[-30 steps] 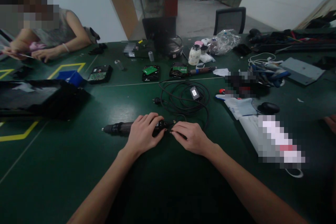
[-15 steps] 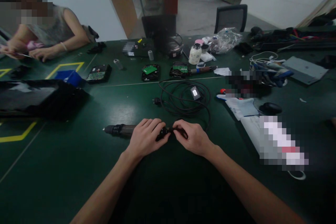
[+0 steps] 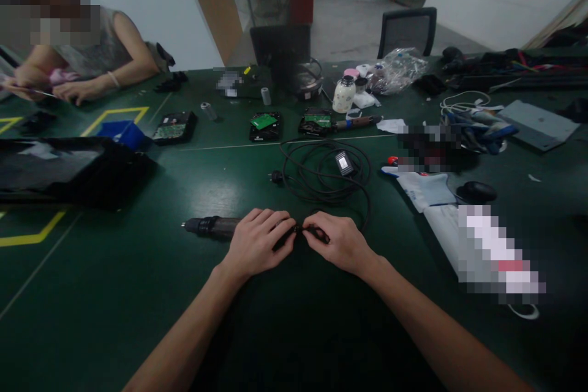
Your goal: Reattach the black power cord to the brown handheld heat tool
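Note:
An electric screwdriver [image 3: 219, 227] lies on the green table with its tip to the left. My left hand [image 3: 261, 239] is wrapped over its rear end, the fingers closed. My right hand [image 3: 337, 237] pinches the black power cable [image 3: 325, 234] at the screwdriver's tail. The two hands' fingertips almost meet there, and the joint between cable and tool is mostly hidden. Behind them the cable lies coiled, with a black adapter [image 3: 345, 163] bearing a white label, and a plug [image 3: 275, 177].
Hard drives [image 3: 265, 127] with green boards stand in a row behind the cable. A bottle [image 3: 344, 94] and a second screwdriver [image 3: 358, 123] are near them. At left are a black tray [image 3: 92, 196], a blue box [image 3: 122, 133] and another person [image 3: 114, 49]. Gloves and a mouse [image 3: 476, 191] lie right.
My left fingers have slid slightly right over the screwdriver's tail, covering more of it. My right hand keeps its pinch on the cable. The whole view has shifted a little.

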{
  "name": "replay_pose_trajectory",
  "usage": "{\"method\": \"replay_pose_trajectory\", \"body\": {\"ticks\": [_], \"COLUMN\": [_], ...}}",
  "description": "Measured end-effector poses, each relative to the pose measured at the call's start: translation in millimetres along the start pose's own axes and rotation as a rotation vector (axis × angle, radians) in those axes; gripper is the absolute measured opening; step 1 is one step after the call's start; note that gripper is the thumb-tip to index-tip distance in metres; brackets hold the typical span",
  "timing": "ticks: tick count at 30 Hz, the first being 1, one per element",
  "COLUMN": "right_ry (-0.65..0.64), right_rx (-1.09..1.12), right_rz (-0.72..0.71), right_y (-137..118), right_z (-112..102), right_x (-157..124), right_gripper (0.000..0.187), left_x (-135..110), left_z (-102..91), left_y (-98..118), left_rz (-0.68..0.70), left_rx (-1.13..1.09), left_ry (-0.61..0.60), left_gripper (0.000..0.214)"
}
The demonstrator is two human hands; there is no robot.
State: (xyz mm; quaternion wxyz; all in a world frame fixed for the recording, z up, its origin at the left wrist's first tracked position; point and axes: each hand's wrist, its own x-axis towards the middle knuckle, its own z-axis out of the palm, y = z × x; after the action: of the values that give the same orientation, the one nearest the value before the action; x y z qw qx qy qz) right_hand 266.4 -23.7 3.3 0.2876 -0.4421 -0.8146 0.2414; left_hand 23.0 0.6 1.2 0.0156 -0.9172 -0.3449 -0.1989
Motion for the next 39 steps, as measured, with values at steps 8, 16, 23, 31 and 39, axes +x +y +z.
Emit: {"method": "replay_pose_trajectory", "body": {"ticks": [8, 16, 23, 31, 39], "right_ry": [0.001, 0.021, 0.014, 0.015, 0.031], "right_rx": [0.018, 0.014, 0.051, 0.068, 0.053], "right_rz": [-0.026, -0.020, 0.008, 0.026, 0.025], "right_y": [2.8, 2.5, 2.2, 1.3, 0.4], "right_z": [1.3, -0.4, -0.6, -1.4, -0.9], "right_x": [0.0, -0.6, -0.6, -0.5, -0.2], "right_gripper": [0.011, 0.008, 0.014, 0.008, 0.010], "left_x": [2.7, 3.5, 6.2, 6.4, 7.4], "left_z": [2.9, 4.0, 2.8, 3.1, 3.6], "left_y": [10.0, 13.0, 17.8, 16.7, 17.3], "left_rz": [-0.004, -0.027, -0.050, -0.082, -0.093], "left_rx": [-0.008, -0.012, -0.021, -0.076, -0.067], "left_ry": [0.017, 0.018, 0.001, 0.005, 0.008], "left_gripper": [0.022, 0.020, 0.019, 0.017, 0.016]}}
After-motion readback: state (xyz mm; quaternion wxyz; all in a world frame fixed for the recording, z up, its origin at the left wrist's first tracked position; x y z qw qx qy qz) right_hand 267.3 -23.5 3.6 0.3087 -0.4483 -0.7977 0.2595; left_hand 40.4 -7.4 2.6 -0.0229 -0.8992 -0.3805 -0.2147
